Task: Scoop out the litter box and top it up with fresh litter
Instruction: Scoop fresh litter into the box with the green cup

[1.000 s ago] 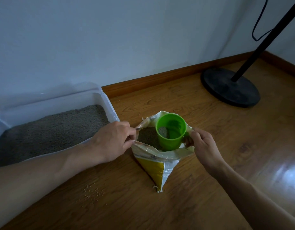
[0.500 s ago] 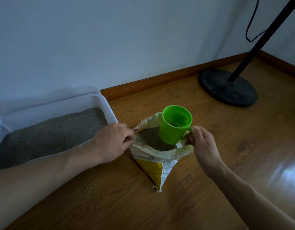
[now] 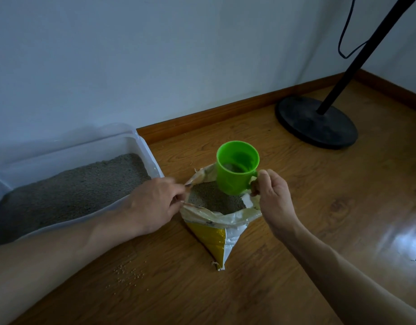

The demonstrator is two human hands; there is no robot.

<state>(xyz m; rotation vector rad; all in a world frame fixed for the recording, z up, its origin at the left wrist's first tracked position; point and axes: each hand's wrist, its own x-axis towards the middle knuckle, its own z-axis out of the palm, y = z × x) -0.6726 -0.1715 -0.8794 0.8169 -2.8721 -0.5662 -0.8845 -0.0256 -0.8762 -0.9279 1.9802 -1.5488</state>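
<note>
A yellow and white litter bag (image 3: 217, 233) stands open on the wooden floor, with grey litter (image 3: 211, 199) showing inside. My left hand (image 3: 153, 205) pinches the bag's left rim and holds the mouth open. My right hand (image 3: 273, 200) grips the handle of a green plastic cup (image 3: 236, 168), which hangs upright just above the bag's far edge with some grey litter in its bottom. To the left, a clear plastic litter box (image 3: 141, 141) sits against the wall, holding a bed of grey litter (image 3: 68, 191).
A black round stand base (image 3: 317, 121) with a slanted pole and a dangling cable stands at the back right. Several small pale grains (image 3: 129, 274) lie scattered on the floor in front of my left forearm. A wooden skirting board runs along the wall.
My right hand has lifted the green cup up out of the bag, from sunk in the litter to hanging above the far rim. My left hand has kept its hold on the rim.
</note>
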